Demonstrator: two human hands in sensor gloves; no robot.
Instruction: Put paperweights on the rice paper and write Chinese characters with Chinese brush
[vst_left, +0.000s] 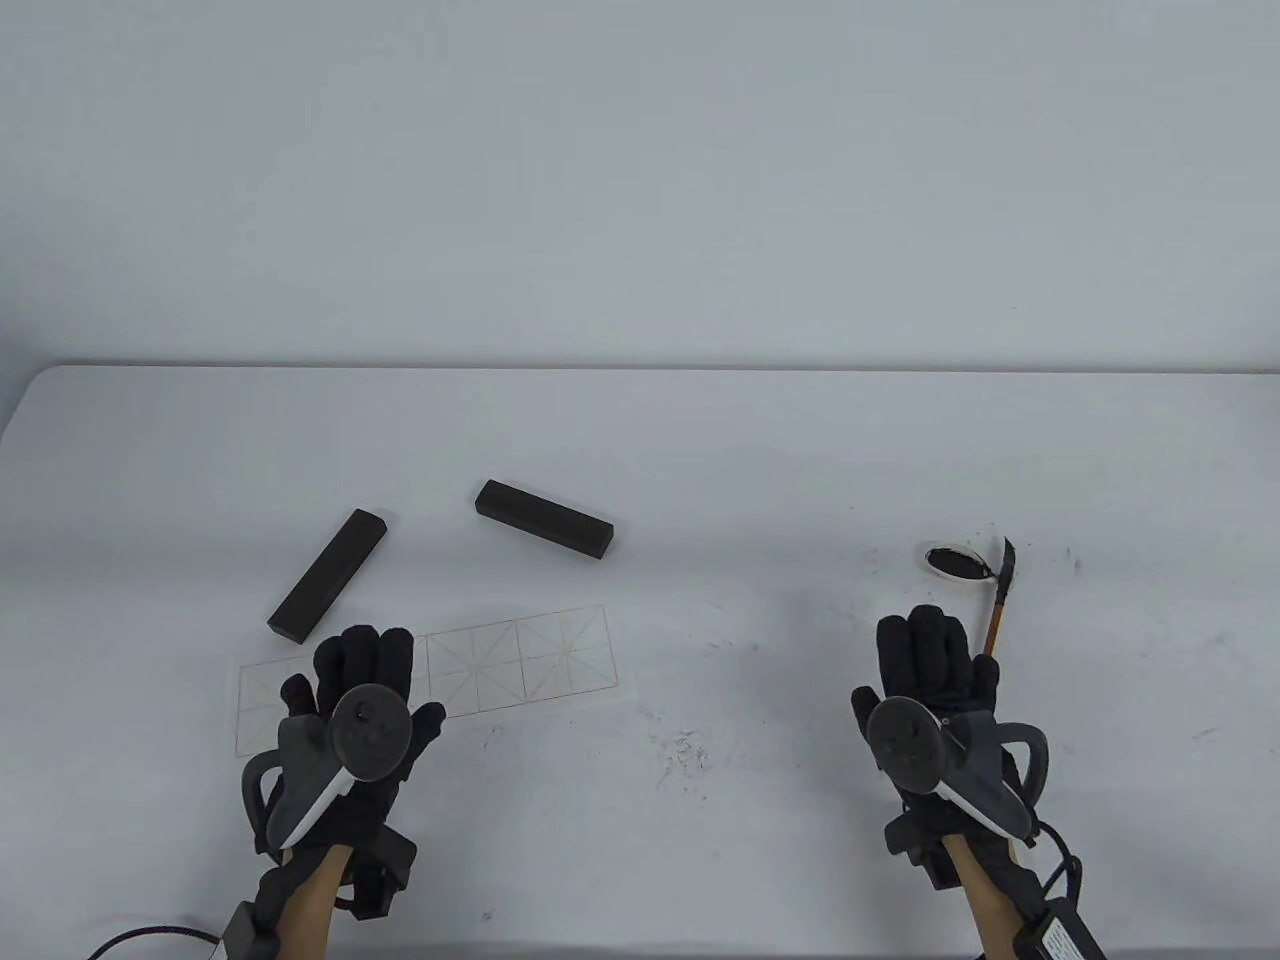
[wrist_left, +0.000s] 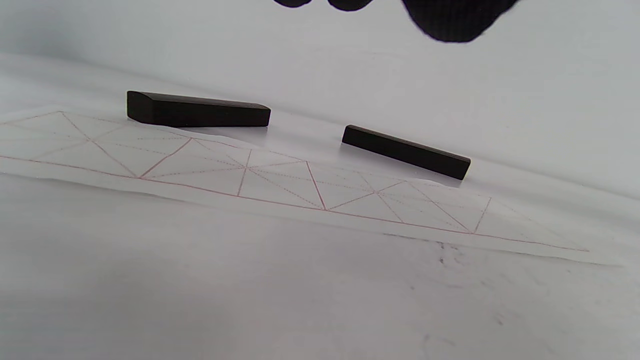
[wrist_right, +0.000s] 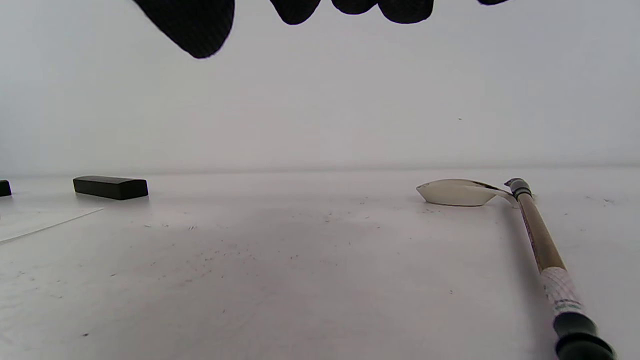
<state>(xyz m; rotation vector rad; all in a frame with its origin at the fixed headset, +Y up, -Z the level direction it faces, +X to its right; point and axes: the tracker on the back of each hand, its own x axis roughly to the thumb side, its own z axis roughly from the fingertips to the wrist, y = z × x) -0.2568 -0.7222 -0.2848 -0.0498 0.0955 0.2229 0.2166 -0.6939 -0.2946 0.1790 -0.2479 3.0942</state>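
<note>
A strip of rice paper (vst_left: 520, 665) (wrist_left: 280, 182) with red grid squares lies at the table's front left. Two dark bar paperweights sit beyond it: the left paperweight (vst_left: 328, 573) (wrist_left: 197, 110) touches the paper's far left corner, the right paperweight (vst_left: 545, 519) (wrist_left: 406, 151) (wrist_right: 110, 187) lies off the paper. My left hand (vst_left: 355, 675) hovers flat over the paper's left part and holds nothing. The brush (vst_left: 998, 600) (wrist_right: 542, 250) lies at the right, its tip on a small white ink dish (vst_left: 953, 560) (wrist_right: 457, 192). My right hand (vst_left: 930, 650) hangs just left of the brush handle, fingers relaxed and empty.
Small ink specks dot the white table (vst_left: 700, 450) around the dish and in the middle front. Cables run from both wrists off the front edge. A plain white wall stands behind the table.
</note>
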